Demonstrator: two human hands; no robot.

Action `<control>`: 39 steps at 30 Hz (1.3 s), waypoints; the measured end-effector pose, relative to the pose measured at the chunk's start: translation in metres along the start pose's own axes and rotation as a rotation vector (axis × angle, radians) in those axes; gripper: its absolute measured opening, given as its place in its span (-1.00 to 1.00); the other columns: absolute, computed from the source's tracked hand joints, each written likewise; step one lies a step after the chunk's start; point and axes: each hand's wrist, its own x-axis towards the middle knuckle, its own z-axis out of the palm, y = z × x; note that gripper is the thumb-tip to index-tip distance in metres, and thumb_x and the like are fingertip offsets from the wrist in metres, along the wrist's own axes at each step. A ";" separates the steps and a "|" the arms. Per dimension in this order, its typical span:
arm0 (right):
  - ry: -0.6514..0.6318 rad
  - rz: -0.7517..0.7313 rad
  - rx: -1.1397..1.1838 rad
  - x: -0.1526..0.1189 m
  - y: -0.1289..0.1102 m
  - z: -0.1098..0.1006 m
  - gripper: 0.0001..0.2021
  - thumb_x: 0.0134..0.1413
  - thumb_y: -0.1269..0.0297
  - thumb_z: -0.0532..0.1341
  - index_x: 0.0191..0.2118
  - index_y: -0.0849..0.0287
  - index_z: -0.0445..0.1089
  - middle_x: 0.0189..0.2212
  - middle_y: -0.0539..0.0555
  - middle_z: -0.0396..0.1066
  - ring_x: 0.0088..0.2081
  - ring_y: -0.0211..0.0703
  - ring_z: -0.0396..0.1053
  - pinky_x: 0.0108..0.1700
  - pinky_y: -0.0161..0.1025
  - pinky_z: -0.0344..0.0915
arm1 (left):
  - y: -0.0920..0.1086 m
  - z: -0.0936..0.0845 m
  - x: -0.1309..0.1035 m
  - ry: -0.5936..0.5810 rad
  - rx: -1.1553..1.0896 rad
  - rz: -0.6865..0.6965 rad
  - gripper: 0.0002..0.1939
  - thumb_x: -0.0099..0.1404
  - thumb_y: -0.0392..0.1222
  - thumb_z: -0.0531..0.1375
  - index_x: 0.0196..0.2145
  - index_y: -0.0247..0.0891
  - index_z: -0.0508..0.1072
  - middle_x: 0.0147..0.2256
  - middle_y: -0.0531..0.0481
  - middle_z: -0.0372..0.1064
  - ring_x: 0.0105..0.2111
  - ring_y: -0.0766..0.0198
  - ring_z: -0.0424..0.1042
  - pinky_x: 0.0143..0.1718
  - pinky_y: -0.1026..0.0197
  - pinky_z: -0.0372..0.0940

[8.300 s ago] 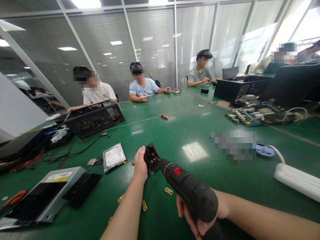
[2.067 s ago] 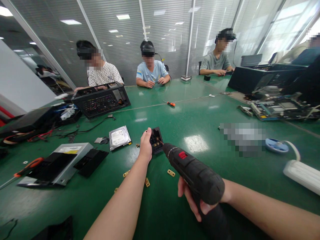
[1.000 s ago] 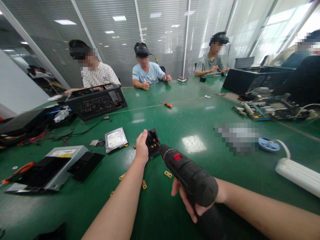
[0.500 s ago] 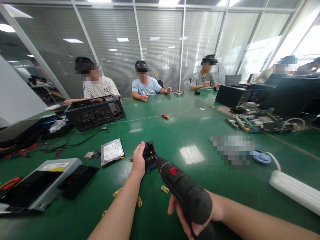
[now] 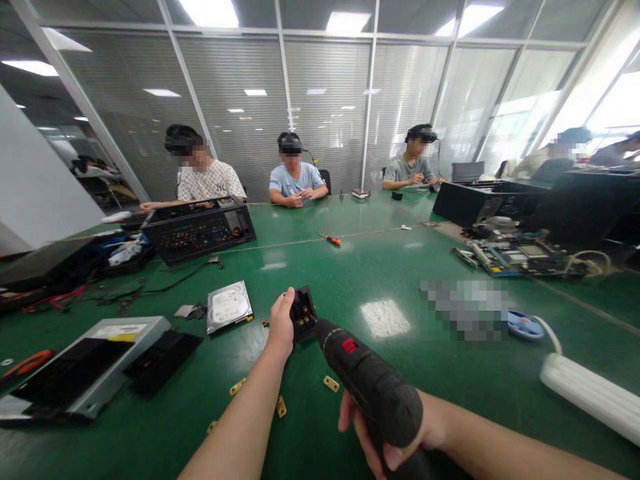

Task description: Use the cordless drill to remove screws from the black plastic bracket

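My left hand (image 5: 283,321) is closed on the left side of a small black box-shaped part (image 5: 303,301) with brass-coloured fittings inside, tilted on the green table. My right hand (image 5: 367,427) grips a black cordless drill (image 5: 373,377) with a red switch on top. The drill's bit reaches into the open face of the black part; its exact contact point is too small to tell. Small brass plates (image 5: 331,383) lie near my forearms, and several brass screws (image 5: 265,323) sit just left of my left hand.
On the left are a hard drive (image 5: 229,307), a silver optical drive (image 5: 150,330), a black panel (image 5: 163,360) and an orange-handled tool (image 5: 30,365). An orange screwdriver (image 5: 333,240) lies mid-table. Computer cases (image 5: 200,230), a motherboard (image 5: 525,253) and a white power strip (image 5: 590,393) stand around. Several people sit opposite.
The view has tilted up slightly, so everything sits a little lower. My hands keep the same hold on part and drill. The co-worker in blue has brought both hands together.
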 end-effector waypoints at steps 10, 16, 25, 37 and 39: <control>-0.091 0.037 0.042 0.000 0.005 -0.007 -0.22 -0.40 0.05 0.72 -0.04 0.23 0.43 -0.51 -0.01 0.57 -0.55 -0.14 0.55 -0.45 -0.28 0.49 | 0.001 0.001 -0.002 -0.013 -0.007 -0.012 -0.38 0.19 0.41 0.38 -0.24 -0.26 0.51 -0.36 -0.21 0.61 -0.41 0.01 0.61 -0.37 0.04 0.49; -0.102 0.064 0.060 -0.003 0.004 -0.007 -0.18 -0.38 0.08 0.74 0.02 0.21 0.40 -0.48 -0.04 0.57 -0.53 -0.16 0.56 -0.39 -0.29 0.51 | 0.003 0.003 -0.002 -0.004 -0.002 -0.018 -0.37 0.17 0.42 0.39 -0.22 -0.26 0.52 -0.38 -0.17 0.59 -0.40 -0.01 0.61 -0.36 0.02 0.50; -0.098 0.008 0.114 -0.004 -0.003 0.001 -0.28 -0.34 0.18 0.72 -0.04 0.27 0.44 -0.48 0.01 0.59 -0.54 -0.17 0.57 -0.43 -0.31 0.52 | 0.001 0.002 -0.001 -0.003 0.005 -0.020 -0.35 0.17 0.43 0.38 -0.22 -0.28 0.53 -0.34 -0.22 0.62 -0.38 -0.02 0.63 -0.36 0.03 0.51; -0.088 0.038 0.064 -0.007 0.003 -0.005 -0.26 -0.33 0.05 0.72 -0.08 0.22 0.39 -0.48 -0.01 0.58 -0.52 -0.17 0.57 -0.40 -0.29 0.51 | 0.000 0.001 0.000 -0.010 -0.003 -0.020 -0.33 0.15 0.44 0.39 -0.21 -0.29 0.53 -0.34 -0.25 0.62 -0.37 -0.06 0.64 -0.38 0.02 0.50; -0.089 0.037 0.068 -0.006 0.002 -0.004 -0.26 -0.35 0.10 0.73 -0.08 0.21 0.39 -0.48 -0.01 0.60 -0.53 -0.17 0.56 -0.41 -0.29 0.52 | 0.000 0.002 0.000 -0.007 -0.004 -0.019 -0.33 0.14 0.44 0.39 -0.21 -0.29 0.53 -0.34 -0.24 0.62 -0.38 -0.05 0.63 -0.38 0.02 0.50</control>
